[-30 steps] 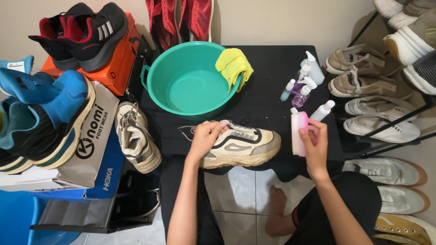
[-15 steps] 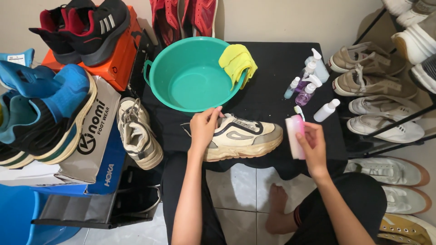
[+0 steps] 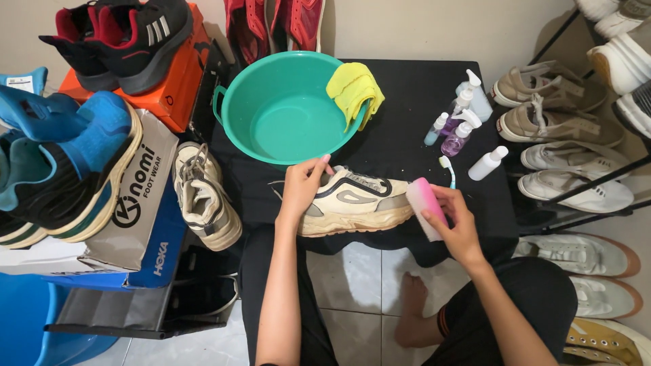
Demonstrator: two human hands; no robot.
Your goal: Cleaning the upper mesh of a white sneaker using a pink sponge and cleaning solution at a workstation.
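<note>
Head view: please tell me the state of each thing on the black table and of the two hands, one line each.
Beige sneaker: on its sole, toe to the right, laces loose.
Left hand: gripping the sneaker's heel collar.
Right hand: holding the pink sponge block against the sneaker's toe.
Green basin: upright, contents unclear.
Yellow cloth: draped over the basin rim.
Bottles: upright, capped.
Toothbrush: lying flat.

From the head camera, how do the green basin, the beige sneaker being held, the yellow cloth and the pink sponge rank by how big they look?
Largest to smallest:
1. green basin
2. beige sneaker, under the left hand
3. yellow cloth
4. pink sponge, in the right hand
All sit on one table, so nearness barely skews this.
</note>
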